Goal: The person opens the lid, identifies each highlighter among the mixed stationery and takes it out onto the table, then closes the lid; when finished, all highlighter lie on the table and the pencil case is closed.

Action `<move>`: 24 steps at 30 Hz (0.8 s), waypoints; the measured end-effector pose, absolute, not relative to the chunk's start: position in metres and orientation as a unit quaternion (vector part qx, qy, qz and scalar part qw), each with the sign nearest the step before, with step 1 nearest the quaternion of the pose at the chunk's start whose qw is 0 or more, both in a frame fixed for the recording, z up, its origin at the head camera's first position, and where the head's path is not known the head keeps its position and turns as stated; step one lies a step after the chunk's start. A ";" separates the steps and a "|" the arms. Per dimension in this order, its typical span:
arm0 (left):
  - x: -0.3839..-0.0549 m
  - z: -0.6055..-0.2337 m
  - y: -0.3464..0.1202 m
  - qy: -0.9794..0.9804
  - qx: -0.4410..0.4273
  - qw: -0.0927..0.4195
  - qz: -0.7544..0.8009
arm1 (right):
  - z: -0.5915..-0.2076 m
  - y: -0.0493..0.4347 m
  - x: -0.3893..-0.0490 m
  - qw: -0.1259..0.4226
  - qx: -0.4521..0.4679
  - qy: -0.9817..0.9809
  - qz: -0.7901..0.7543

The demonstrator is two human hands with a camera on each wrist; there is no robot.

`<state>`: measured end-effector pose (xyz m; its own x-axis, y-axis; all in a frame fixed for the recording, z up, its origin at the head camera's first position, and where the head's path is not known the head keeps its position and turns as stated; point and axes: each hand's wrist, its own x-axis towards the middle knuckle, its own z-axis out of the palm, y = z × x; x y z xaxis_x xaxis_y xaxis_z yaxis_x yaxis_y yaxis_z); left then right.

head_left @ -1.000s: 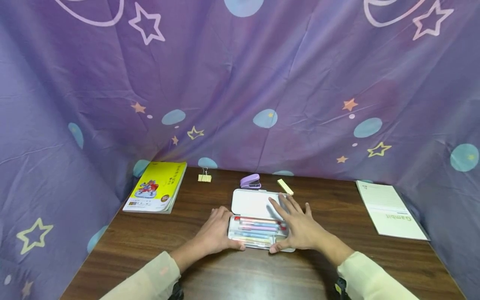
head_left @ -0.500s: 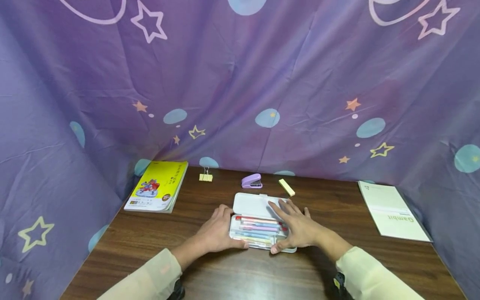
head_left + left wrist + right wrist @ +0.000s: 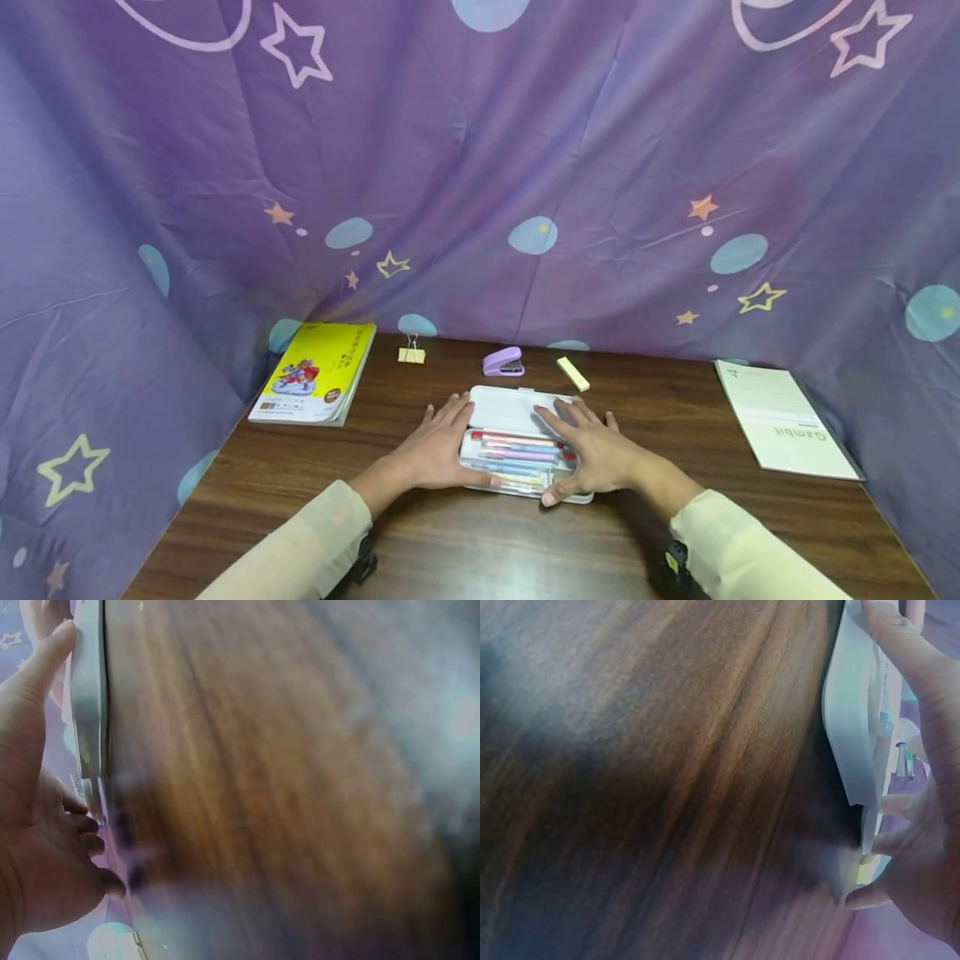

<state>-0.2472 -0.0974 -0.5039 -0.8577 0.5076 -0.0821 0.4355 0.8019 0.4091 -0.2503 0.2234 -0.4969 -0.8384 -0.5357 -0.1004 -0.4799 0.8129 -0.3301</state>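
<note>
An opened white pencil case point(image 3: 501, 408) lies on the table in the head view, its lid folded back away from the person. Several pens point(image 3: 517, 455), in red, blue, lilac and yellow tones, fill its tray. At its left side the left hand point(image 3: 435, 454) rests with fingers extended along the lid's edge and thumb across the near rim. The right hand point(image 3: 602, 454) spreads over the right end, fingertips on the lid and thumb at the near rim. Both wrist views show the case wall point(image 3: 90, 697) beside the thumb, and the fingers near the lid.
Behind the case stand a lilac stapler point(image 3: 503, 362), a yellow binder clip point(image 3: 412, 354) and a small pale yellow block point(image 3: 573, 374). A yellow-covered book point(image 3: 318, 375) lies at the left, a white notepad point(image 3: 787, 421) at the right. A purple cloth point(image 3: 480, 167) encloses the table.
The left hand has slid forward, its fingers now beside the lid. Between the first two frames, the lid tipped further back. The right hand has stayed nearly in place.
</note>
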 end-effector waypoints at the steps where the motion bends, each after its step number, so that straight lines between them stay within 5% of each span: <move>1: -0.247 -0.504 -0.098 0.945 0.248 0.095 0.190 | -0.497 0.223 -0.250 0.093 -0.271 0.946 -0.149; 14: -0.246 -0.509 -0.099 0.949 0.232 0.108 0.186 | -0.496 0.219 -0.249 0.064 -0.299 0.939 -0.159; 24: -0.249 -0.505 -0.096 0.948 0.226 0.125 0.187 | -0.496 0.182 -0.243 -0.139 -0.371 0.908 -0.133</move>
